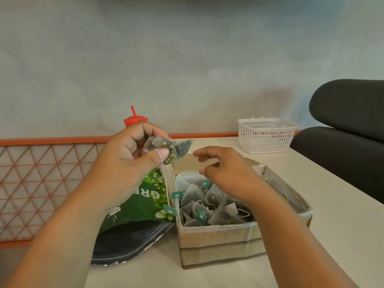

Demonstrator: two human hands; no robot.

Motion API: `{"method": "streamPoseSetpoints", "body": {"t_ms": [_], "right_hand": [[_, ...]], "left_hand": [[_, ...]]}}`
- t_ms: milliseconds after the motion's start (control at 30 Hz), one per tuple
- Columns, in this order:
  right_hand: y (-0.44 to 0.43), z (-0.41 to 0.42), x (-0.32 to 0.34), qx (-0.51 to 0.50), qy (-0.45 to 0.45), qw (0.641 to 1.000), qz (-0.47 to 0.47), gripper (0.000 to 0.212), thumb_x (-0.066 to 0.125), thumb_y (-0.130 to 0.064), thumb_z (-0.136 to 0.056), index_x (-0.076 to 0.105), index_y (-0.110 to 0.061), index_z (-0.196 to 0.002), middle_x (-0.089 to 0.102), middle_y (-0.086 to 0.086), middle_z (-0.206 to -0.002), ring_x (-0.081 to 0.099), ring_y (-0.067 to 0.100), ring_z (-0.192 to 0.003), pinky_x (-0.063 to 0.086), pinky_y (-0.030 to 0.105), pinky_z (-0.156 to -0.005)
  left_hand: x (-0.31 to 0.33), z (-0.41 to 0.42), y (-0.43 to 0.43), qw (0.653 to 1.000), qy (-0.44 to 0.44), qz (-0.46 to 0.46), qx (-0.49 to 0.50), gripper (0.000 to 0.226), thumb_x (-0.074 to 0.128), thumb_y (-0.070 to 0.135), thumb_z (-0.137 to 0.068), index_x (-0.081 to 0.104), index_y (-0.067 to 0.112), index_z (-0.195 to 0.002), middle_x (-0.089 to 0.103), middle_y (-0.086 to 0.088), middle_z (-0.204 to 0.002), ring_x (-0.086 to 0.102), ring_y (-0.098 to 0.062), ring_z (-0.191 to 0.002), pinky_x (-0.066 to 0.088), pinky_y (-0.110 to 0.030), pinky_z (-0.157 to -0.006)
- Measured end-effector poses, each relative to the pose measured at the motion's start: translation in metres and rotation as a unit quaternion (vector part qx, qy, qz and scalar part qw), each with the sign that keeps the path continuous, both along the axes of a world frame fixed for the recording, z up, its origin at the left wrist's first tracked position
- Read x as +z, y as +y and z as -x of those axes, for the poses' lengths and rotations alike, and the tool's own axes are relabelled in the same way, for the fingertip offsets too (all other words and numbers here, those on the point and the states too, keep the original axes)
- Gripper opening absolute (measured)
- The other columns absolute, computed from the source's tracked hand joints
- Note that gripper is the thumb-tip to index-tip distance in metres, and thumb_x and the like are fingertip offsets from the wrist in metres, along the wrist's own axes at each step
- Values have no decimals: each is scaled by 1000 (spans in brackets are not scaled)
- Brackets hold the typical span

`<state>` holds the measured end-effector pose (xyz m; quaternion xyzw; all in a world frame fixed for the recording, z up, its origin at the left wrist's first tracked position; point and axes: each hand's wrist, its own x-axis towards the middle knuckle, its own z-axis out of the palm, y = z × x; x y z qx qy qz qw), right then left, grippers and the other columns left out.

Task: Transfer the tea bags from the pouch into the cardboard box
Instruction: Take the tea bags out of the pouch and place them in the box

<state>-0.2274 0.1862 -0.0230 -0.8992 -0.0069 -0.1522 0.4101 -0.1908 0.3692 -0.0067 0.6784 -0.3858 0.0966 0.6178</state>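
Note:
My left hand [128,159] pinches a pyramid tea bag [176,149] above the left edge of the cardboard box [220,244]. The bag's white string hangs down to a teal tag [170,210]. The green pouch [135,206] lies on the table under my left forearm, its dark opening facing me. Inside the box lie several grey tea bags [209,204] with teal tags. My right hand [226,173] hovers over the box with its fingers loosely curled and nothing in them.
A white plastic basket [267,135] stands at the back right of the beige table [332,235]. A red lidded cup with a straw [135,119] is behind my left hand. An orange wire rack [41,179] is at left, a black chair [349,129] at right.

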Motion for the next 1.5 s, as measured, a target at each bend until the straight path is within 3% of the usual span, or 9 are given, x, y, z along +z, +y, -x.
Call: {"method": "streamPoseSetpoints", "body": {"t_ms": [67, 200, 333, 733, 1000, 1133, 1233, 1333, 1500], "right_hand": [[0, 8, 7, 95, -4, 990, -106, 46, 55, 0, -85, 54, -34, -115, 61, -7, -109, 61, 13, -95, 50, 22, -83], [8, 17, 14, 226, -22, 947, -229, 46, 66, -8, -76, 56, -30, -115, 66, -2, -101, 64, 12, -87, 50, 17, -71], [11, 15, 15, 171, -61, 952, -248, 14, 59, -5, -85, 63, -18, -90, 67, -6, -75, 65, 6, -67, 48, 15, -59], [-25, 20, 25, 53, -166, 946, -273, 11, 58, -3, -85, 64, -13, -86, 69, -2, -73, 63, 4, -63, 51, 16, -60], [-61, 9, 7, -127, -125, 980, -87, 17, 60, -9, -85, 67, -23, -92, 69, -4, -91, 62, 13, -84, 50, 35, -87], [-68, 2, -9, -112, 83, 988, 72, 34, 58, -17, -88, 57, -22, -121, 57, -1, -123, 59, 13, -90, 46, 21, -72], [-64, 4, -2, -131, 55, 987, 81, 30, 57, -22, -89, 58, -25, -118, 57, -3, -122, 60, 15, -98, 47, 25, -75], [-47, 14, 13, -64, -5, 998, -9, 22, 60, -26, -87, 61, -29, -109, 64, -10, -106, 64, 10, -91, 49, 28, -84], [-2, 31, 28, 138, -8, 982, -128, 34, 70, -22, -79, 59, -37, -108, 68, -7, -92, 66, 4, -74, 51, 21, -67]], "left_hand": [[0, 2, -2, 1000, 4, -3, -4, 30, 71, 9, -73, 65, 38, -72, 66, 8, -79, 57, -1, -66, 49, -14, -60], [0, 6, -5, 1000, 14, -9, -24, 20, 63, 16, -70, 65, 35, -75, 67, -1, -89, 60, -20, -78, 54, -32, -71], [0, 9, -6, 998, 34, 2, -47, 21, 60, 16, -69, 66, 36, -73, 69, 3, -89, 59, -22, -76, 54, -27, -65], [-1, 6, -6, 998, 49, 21, -21, 20, 70, 18, -66, 66, 37, -71, 68, 10, -80, 59, -3, -69, 48, -15, -58], [-3, 4, -7, 998, 64, -8, -1, 17, 64, 21, -66, 67, 35, -75, 66, 10, -78, 60, -6, -74, 46, -29, -73], [-4, 6, -10, 997, 71, -9, -4, 17, 62, 21, -66, 67, 35, -75, 63, 15, -69, 61, -1, -70, 48, -30, -77], [-5, 5, -10, 997, 75, -12, -5, 17, 65, 21, -65, 68, 34, -77, 61, 16, -69, 60, -1, -70, 49, -34, -82], [-7, 3, -10, 997, 70, -24, 3, 24, 67, 35, -60, 69, 34, -84, 65, 11, -79, 62, -5, -77, 48, -32, -82], [-8, 5, -15, 997, 57, -42, 17, 22, 65, 25, -73, 71, 36, -91, 72, 7, -94, 67, -6, -88, 50, -19, -76]]}}
